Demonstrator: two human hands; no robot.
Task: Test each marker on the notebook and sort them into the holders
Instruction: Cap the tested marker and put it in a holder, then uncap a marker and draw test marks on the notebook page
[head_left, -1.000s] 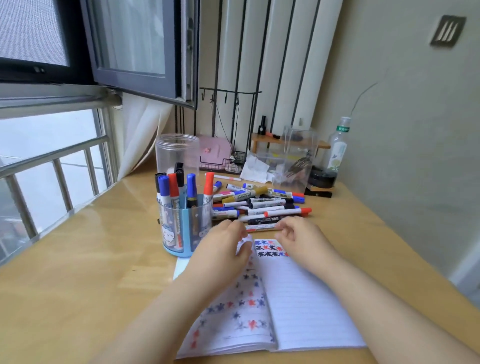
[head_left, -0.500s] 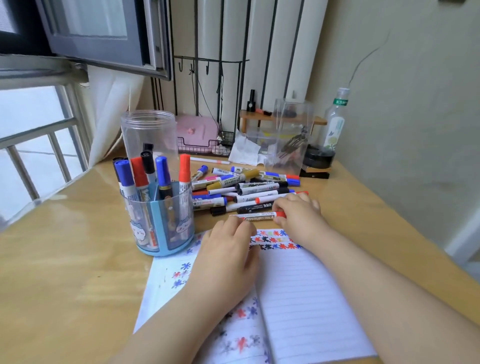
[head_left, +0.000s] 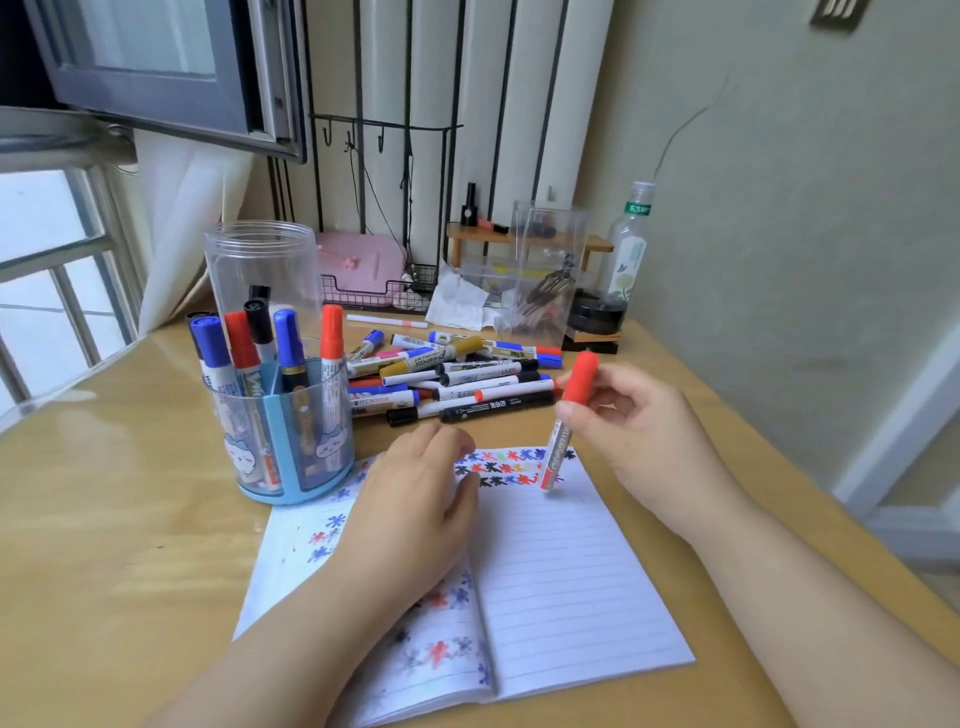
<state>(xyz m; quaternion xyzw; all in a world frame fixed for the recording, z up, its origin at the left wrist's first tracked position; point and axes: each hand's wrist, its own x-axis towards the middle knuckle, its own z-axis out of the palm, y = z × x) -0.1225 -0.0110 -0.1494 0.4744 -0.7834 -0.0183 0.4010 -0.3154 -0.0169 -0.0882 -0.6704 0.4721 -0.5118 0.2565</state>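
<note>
Pinching one red marker (head_left: 566, 415) in right hand (head_left: 644, 436) fingers; left hand (head_left: 415, 499) flat on notebook (head_left: 571, 571).

At the centre right of the frame, the right hand (head_left: 636, 426) pinches a red-capped marker (head_left: 567, 420), held nearly upright with its cap on, its lower end over the top of the open notebook (head_left: 571, 587). The left hand (head_left: 415, 499) rests flat on the notebook's left page, fingers relaxed. Rows of coloured scribbles (head_left: 506, 464) cross the top of the page. At centre left, a blue holder (head_left: 291, 447) keeps several markers upright. Behind it stands a clear jar (head_left: 260, 270). A pile of loose markers (head_left: 457, 379) lies on the wooden table (head_left: 114, 519), above the notebook.
</note>
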